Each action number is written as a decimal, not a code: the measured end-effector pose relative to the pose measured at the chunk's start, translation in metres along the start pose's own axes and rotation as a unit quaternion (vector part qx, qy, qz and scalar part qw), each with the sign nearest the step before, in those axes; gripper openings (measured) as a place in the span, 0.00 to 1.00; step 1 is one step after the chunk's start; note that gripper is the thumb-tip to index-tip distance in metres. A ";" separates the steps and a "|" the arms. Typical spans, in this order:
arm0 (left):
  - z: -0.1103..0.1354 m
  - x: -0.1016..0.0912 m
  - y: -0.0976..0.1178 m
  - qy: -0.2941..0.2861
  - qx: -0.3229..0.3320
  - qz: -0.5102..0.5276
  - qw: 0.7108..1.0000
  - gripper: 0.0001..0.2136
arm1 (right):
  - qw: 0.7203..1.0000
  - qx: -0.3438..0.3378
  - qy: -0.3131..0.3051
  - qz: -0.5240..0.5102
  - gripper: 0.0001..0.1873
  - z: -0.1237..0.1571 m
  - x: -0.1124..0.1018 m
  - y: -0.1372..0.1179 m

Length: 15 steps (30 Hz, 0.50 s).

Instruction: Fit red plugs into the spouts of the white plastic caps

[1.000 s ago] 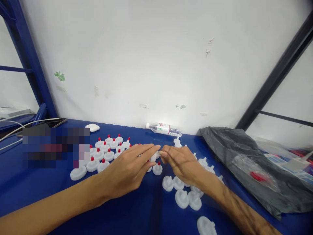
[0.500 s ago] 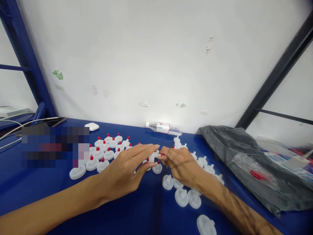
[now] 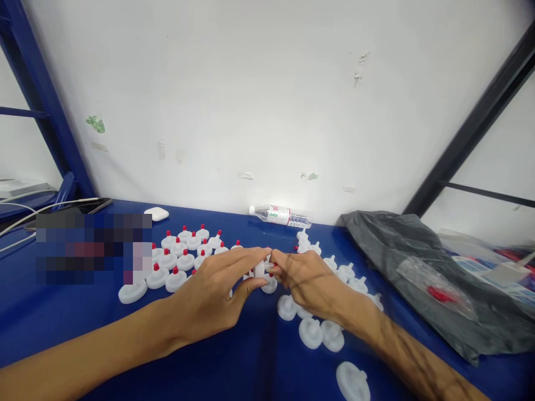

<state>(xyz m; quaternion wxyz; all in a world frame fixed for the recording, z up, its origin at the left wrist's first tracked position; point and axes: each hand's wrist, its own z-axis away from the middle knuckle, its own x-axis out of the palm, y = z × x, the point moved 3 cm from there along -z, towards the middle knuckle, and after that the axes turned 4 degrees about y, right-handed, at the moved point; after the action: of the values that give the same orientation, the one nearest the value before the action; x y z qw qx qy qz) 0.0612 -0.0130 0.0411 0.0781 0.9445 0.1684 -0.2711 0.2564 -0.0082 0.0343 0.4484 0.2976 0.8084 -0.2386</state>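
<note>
White disc piece (image 3: 259, 270): centre of frame. Left hand (image 3: 225, 278) — grip closed on its rim; right hand (image 3: 305, 278) — grip narrow, pinching its spout. Possible fault: slanted push, slipping onto red-capped pieces (image 3: 270, 285).

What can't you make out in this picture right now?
Head view, hidden: tip of the held white piece, behind the right hand.
Head view, masked: whatever lies under the pixelated patch.
Head view, too small: fine print on the bottle label.
Head view, cut off: left forearm, by the left edge.
</note>
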 end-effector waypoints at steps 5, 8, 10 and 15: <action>0.000 0.007 -0.005 -0.012 -0.030 -0.024 0.999 0.18 | 0.999 -0.001 -0.001 0.034 0.13 -0.005 -0.016 -0.002; 0.004 0.012 -0.008 -0.040 -0.064 -0.066 0.995 0.25 | 0.999 0.017 0.019 0.036 0.21 -0.009 -0.027 0.001; 0.005 0.013 -0.010 -0.064 -0.069 -0.089 0.992 0.26 | 0.997 0.047 0.037 0.041 0.23 -0.009 -0.033 0.009; 0.005 0.014 -0.005 -0.111 -0.018 -0.078 0.991 0.16 | 0.991 0.109 0.026 0.076 0.26 -0.007 -0.034 0.030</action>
<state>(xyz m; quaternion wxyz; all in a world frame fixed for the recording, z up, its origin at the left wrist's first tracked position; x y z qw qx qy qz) 0.0677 -0.0060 0.0290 0.0914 0.8911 0.2368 -0.3762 0.2871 0.0091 0.0635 0.4093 0.4109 0.7639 -0.2829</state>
